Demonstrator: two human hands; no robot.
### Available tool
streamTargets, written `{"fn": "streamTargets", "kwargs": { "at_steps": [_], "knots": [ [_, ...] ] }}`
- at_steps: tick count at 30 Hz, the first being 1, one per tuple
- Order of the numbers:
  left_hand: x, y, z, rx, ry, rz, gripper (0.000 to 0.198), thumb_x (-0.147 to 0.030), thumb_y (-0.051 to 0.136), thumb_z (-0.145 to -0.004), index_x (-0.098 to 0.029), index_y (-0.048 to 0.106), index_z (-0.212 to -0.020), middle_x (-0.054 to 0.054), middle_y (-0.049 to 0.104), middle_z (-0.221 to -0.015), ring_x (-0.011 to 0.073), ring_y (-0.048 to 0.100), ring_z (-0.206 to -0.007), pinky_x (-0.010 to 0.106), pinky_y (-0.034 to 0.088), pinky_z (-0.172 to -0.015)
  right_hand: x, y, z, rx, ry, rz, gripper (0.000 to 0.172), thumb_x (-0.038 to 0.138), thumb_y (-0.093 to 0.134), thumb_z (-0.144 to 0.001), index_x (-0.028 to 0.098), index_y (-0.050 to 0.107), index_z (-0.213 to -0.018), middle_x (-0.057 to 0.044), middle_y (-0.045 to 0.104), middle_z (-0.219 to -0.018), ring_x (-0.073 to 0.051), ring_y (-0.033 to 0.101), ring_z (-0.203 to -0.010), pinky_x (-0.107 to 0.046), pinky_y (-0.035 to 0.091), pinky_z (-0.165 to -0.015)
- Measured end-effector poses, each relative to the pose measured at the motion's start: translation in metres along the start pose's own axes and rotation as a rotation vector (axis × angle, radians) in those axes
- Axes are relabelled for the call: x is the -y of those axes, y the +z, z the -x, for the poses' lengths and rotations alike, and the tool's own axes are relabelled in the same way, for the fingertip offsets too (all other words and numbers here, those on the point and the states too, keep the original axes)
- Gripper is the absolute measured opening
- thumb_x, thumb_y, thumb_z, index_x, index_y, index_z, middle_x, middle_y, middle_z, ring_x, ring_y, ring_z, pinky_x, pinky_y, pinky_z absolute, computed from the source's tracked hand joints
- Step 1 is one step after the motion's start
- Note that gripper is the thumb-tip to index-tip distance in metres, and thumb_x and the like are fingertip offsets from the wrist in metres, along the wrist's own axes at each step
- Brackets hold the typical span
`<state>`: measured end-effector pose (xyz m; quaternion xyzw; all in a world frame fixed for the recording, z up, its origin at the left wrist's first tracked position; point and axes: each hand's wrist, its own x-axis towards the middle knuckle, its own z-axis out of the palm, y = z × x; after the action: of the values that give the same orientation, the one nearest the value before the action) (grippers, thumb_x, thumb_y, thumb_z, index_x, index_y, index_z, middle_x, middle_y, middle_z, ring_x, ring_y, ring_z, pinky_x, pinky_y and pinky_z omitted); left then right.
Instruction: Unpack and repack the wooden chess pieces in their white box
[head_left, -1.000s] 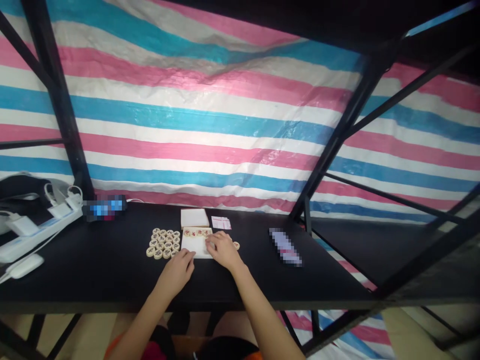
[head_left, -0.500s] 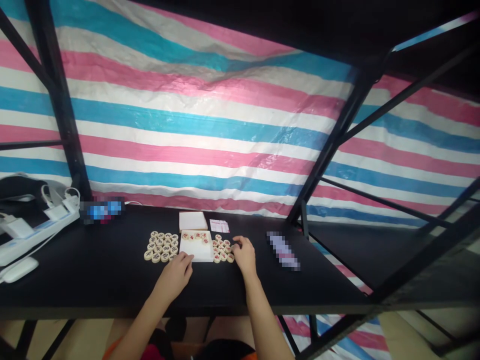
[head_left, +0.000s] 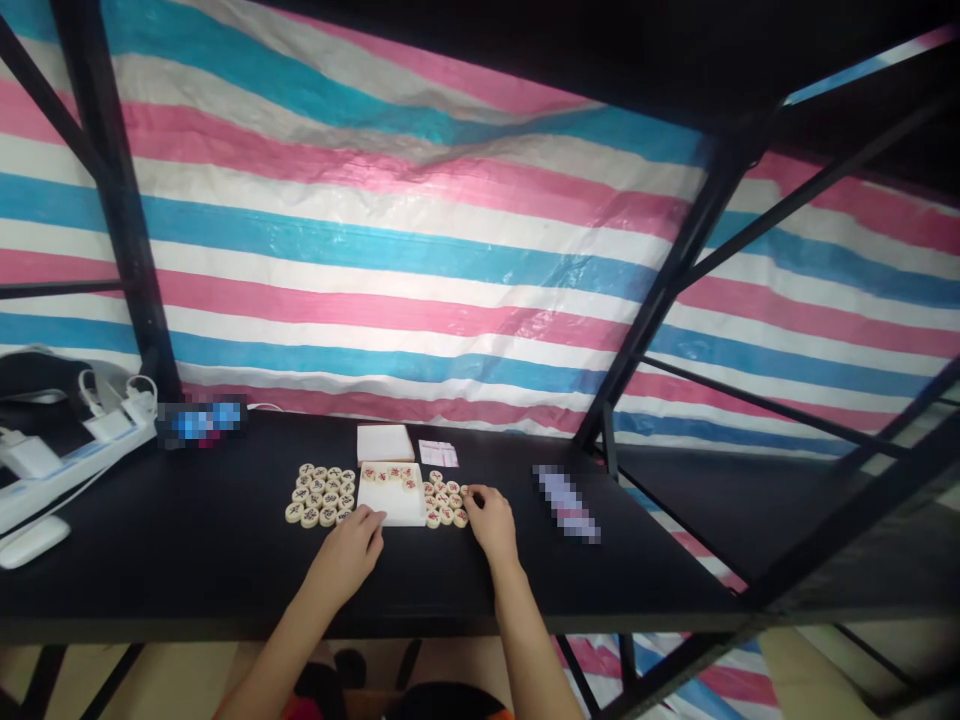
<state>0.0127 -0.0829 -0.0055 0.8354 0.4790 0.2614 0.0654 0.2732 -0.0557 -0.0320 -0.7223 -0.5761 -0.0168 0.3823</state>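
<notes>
On the black table [head_left: 187, 560], round cream discs with black characters [head_left: 310, 517] are sitting in close rows at left, and the left hand [head_left: 351, 545], fingers loosely curled, is resting at the near left corner of a shallow white box [head_left: 391, 508], its grip impossible to tell. Round cream discs with red characters [head_left: 394, 473] are lying toward the box's far side; more red-lettered discs [head_left: 446, 516] are sitting just right of it, the right hand [head_left: 491, 520] holding its fingers narrowed at the rightmost disc [head_left: 465, 491], whether gripping it being unclear.
</notes>
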Motion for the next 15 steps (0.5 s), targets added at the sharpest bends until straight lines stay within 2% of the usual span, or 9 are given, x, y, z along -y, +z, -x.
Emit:
{"fn": "streamTargets", "kwargs": {
  "at_steps": [7, 11, 13, 15],
  "knots": [
    [0.0, -0.001, 0.001, 0.009, 0.0, 0.033, 0.032, -0.013, 0.038, -0.09, -0.017, 0.062, -0.111, 0.009, 0.063, -0.1, 0.0206, 0.062, -0.092, 0.034, 0.048, -0.086, 0.001, -0.005, 0.001, -0.02, 0.056, -0.025, 0.024, 0.033, 0.048, -0.085, 0.021, 0.068, -0.079, -0.007, 0.07, -0.077, -0.023, 0.064, -0.076, -0.03, 0.046, -0.067],
    [0.0, -0.001, 0.001, -0.012, -0.022, 0.042, 0.03, -0.014, 0.038, -0.089, -0.018, 0.059, -0.111, 0.008, 0.064, -0.1, 0.0206, 0.063, -0.092, 0.033, 0.049, -0.085, 0.015, -0.014, 0.001, -0.112, 0.057, -0.045, 0.027, 0.035, 0.046, -0.088, 0.018, 0.067, -0.091, -0.011, 0.069, -0.088, -0.024, 0.062, -0.083, -0.032, 0.046, -0.073],
    [0.0, 0.0, 0.001, -0.011, -0.028, 0.043, 0.028, -0.014, 0.039, -0.089, -0.017, 0.059, -0.108, 0.008, 0.064, -0.099, 0.0211, 0.063, -0.091, 0.034, 0.049, -0.084, 0.033, -0.014, 0.003, -0.099, -0.067, -0.079, 0.025, 0.033, 0.046, -0.089, 0.019, 0.066, -0.098, -0.01, 0.068, -0.097, -0.023, 0.06, -0.093, -0.032, 0.045, -0.082],
    [-0.001, -0.001, 0.001, -0.007, -0.021, 0.039, 0.026, -0.014, 0.039, -0.089, -0.018, 0.059, -0.105, 0.008, 0.064, -0.098, 0.021, 0.063, -0.09, 0.034, 0.049, -0.083, 0.056, -0.011, 0.005, 0.012, -0.321, -0.103, 0.023, 0.028, 0.046, -0.091, 0.02, 0.065, -0.101, -0.009, 0.067, -0.103, -0.022, 0.057, -0.098, -0.032, 0.043, -0.086]
  ]
}}
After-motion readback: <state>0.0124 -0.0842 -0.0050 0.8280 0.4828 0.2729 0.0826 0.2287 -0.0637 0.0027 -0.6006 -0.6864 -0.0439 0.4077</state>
